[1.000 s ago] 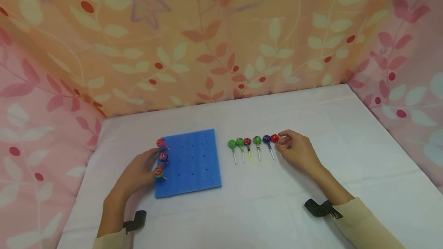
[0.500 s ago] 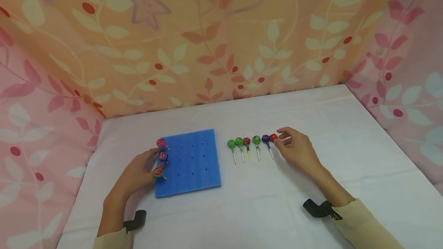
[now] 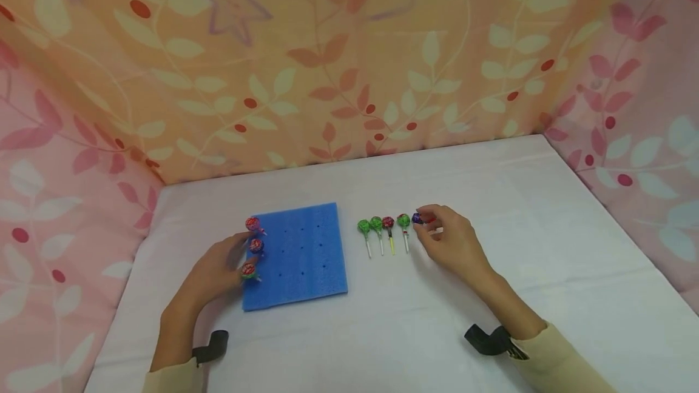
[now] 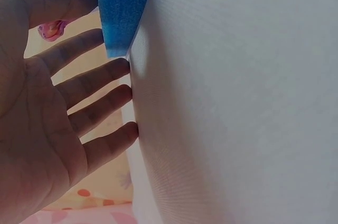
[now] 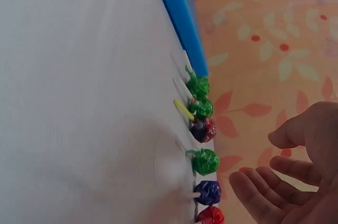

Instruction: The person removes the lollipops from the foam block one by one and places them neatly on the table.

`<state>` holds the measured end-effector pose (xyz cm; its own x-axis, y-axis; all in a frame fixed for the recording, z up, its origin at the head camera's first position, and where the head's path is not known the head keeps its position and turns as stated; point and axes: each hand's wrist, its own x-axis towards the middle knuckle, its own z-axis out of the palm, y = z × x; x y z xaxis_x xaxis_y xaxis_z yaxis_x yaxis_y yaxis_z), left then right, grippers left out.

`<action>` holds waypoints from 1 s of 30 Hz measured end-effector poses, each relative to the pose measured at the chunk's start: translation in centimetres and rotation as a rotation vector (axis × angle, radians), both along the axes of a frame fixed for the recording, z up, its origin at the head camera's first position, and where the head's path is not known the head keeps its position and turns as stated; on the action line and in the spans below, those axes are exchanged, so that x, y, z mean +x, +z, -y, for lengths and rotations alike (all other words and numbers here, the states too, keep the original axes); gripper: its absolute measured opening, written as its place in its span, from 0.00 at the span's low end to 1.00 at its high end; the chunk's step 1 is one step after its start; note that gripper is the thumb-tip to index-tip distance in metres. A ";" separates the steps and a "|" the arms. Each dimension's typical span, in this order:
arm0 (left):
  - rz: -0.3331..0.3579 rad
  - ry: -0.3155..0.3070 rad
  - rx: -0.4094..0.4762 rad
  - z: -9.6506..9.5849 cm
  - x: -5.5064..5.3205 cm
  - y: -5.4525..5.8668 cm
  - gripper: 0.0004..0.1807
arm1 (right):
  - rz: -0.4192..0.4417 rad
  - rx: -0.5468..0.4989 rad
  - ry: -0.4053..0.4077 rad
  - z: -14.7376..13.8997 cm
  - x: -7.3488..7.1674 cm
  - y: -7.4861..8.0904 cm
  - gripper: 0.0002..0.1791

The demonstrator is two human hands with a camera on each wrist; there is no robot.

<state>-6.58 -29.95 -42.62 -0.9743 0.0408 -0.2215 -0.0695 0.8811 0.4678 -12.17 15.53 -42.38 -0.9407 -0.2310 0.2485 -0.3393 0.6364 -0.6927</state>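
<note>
A blue foam board (image 3: 311, 281) with rows of small holes lies left of centre. Three lollipops stand along its left side: a pink-red one (image 3: 252, 224), a dark blue and red one (image 3: 256, 246) and a green and red one (image 3: 248, 270). My left hand (image 3: 215, 268) rests against that side, thumb and index finger touching the foam, other fingers extended on the cloth. My right hand (image 3: 453, 244), fingers loosely bent, hovers by a purple lollipop (image 5: 207, 193), apart from it in the right wrist view. A red lollipop (image 5: 211, 215) lies beside it, mostly hidden by that hand in the head view.
Left of my right hand lie several lollipops in a row: two green ones (image 3: 364, 227), a dark red one (image 3: 388, 223) with a yellow stick and another green one (image 3: 403, 221). A white cloth (image 3: 360, 344) covers the table. Patterned curtains (image 3: 349, 65) hang around it.
My right hand has shifted left from the red lollipop towards the purple one, leaving the red one on the table. The left hand stays against the foam board.
</note>
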 end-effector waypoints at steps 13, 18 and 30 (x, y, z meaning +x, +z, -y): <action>-0.015 -0.005 0.002 0.2 0.0 -0.3 0.38 | 0.008 -0.097 0.302 4.5 1.1 -1.1 0.19; -0.018 -0.006 0.007 0.3 0.1 -0.2 0.39 | 0.006 -0.105 0.370 6.2 1.4 -1.4 0.19; -0.056 -0.036 0.014 0.4 0.1 -0.4 0.38 | 0.055 -0.197 0.534 10.8 2.7 -1.1 0.19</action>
